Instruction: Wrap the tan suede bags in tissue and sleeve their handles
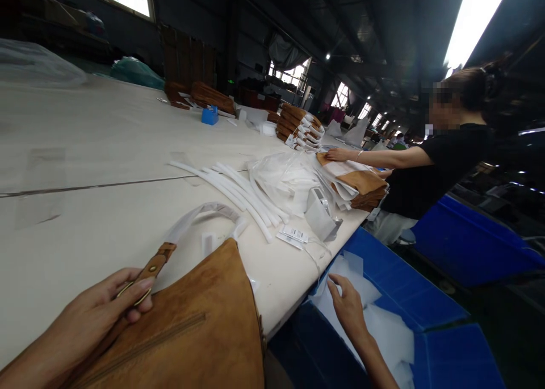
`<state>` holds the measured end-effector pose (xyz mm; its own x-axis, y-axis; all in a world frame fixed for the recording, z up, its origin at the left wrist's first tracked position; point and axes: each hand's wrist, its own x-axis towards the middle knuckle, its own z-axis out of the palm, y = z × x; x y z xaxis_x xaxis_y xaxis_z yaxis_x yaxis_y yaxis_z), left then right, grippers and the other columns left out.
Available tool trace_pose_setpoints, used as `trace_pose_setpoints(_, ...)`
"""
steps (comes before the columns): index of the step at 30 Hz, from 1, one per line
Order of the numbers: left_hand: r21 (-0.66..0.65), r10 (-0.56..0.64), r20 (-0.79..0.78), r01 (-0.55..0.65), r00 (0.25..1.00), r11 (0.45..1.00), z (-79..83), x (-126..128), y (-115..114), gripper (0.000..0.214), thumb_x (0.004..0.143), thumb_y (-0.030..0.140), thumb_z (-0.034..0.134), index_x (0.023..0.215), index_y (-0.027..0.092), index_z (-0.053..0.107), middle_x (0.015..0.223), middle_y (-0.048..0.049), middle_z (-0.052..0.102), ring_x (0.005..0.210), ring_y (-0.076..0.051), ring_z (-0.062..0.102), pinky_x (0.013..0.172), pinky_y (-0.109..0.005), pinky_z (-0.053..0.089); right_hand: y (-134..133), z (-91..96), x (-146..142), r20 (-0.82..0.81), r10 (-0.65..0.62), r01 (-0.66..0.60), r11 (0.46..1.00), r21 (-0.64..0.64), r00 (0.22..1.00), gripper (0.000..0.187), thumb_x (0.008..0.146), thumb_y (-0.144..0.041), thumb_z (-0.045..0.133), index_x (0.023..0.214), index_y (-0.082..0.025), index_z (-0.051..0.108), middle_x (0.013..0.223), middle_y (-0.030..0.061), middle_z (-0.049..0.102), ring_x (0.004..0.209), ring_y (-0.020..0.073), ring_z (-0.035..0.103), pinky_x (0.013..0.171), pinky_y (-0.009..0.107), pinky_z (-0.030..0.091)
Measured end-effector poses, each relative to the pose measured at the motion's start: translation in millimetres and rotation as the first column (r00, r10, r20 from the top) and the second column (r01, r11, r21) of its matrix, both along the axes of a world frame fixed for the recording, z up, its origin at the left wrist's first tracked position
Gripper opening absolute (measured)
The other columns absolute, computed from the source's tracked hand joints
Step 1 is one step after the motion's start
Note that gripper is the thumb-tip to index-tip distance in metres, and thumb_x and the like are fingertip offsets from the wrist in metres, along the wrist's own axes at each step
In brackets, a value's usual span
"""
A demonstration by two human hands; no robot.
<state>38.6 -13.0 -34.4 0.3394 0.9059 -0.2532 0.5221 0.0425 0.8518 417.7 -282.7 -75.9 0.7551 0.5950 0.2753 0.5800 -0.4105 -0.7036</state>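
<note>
A brown suede-like handbag (183, 326) with a zipper across its face leans at the table's near edge. My left hand (123, 298) is closed around the lower end of its strap, at a brass-coloured ring. White wrapping covers the strap's upper loop (208, 208). My right hand (347, 304) hangs above a blue bin (443, 304) of white sheets (387, 326), fingers curved and a little apart. I see nothing plainly held in it; whether its fingertips touch a sheet is unclear.
White tubes (238, 193), a clear plastic bag (283, 176), paper tags (293, 235) and a grey-white device (319, 213) lie on the table (85, 133). Beyond, a co-worker (455, 150) handles stacked brown pieces (361, 184). Another blue bin (472, 241) stands at right.
</note>
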Motion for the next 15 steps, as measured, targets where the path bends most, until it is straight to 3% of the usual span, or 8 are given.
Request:
trace_pose_setpoints(3, -0.103, 0.009, 0.100, 0.001, 0.995, 0.995, 18.2, 5.8, -7.8, 0.060, 0.052, 0.083, 0.062, 0.069, 0.026, 0.055, 0.059, 0.0041, 0.062, 0.061, -0.018, 0.053, 0.062, -0.027, 0.043, -5.4, -1.3, -7.7, -0.026, 0.011, -0.011, 1.000, 0.020, 1.000, 0.038, 0.084, -0.051, 0.056, 0.098, -0.021, 0.075, 0.106, 0.0123, 0.073, 0.103, 0.0338, 0.066, 0.095, 0.052, 0.050)
trace_pose_setpoints(6, -0.115, 0.035, 0.103, -0.023, 0.994, 0.993, 31.9, 10.7, -13.0, 0.056, 0.050, 0.077, 0.064, 0.069, 0.025, 0.054, 0.057, 0.0041, 0.061, 0.060, -0.019, 0.053, 0.063, -0.028, 0.042, 3.2, 6.0, -8.0, -0.032, 0.013, -0.012, 0.999, 0.050, 0.999, 0.039, 0.084, -0.050, 0.056, 0.099, -0.020, 0.074, 0.106, 0.0126, 0.073, 0.103, 0.0332, 0.067, 0.094, 0.051, 0.050)
trace_pose_setpoints(11, -0.082, 0.017, 0.139, -0.006, 0.990, 0.997, 31.1, 9.8, -15.7, 0.049, 0.058, 0.069, 0.061, 0.076, 0.024, 0.054, 0.060, 0.0034, 0.063, 0.060, -0.019, 0.054, 0.063, -0.029, 0.042, 46.9, 29.9, 13.9, -0.134, -0.091, 0.113, 0.979, 0.172, 0.987, 0.059, 0.070, -0.056, 0.061, 0.113, -0.015, 0.066, 0.116, 0.0138, 0.071, 0.099, 0.0294, 0.068, 0.087, 0.041, 0.053)
trace_pose_setpoints(15, -0.061, 0.012, 0.245, 0.003, 0.970, 0.998, 32.9, 6.3, -28.2, 0.050, 0.061, 0.066, 0.062, 0.080, 0.021, 0.054, 0.060, 0.0008, 0.063, 0.057, -0.018, 0.055, 0.059, -0.028, 0.041, 84.3, 40.0, 36.8, -0.183, -0.207, 0.238, 0.957, 0.164, 0.961, 0.067, 0.065, -0.059, 0.062, 0.113, -0.013, 0.059, 0.119, 0.0188, 0.067, 0.101, 0.0306, 0.066, 0.083, 0.039, 0.052)
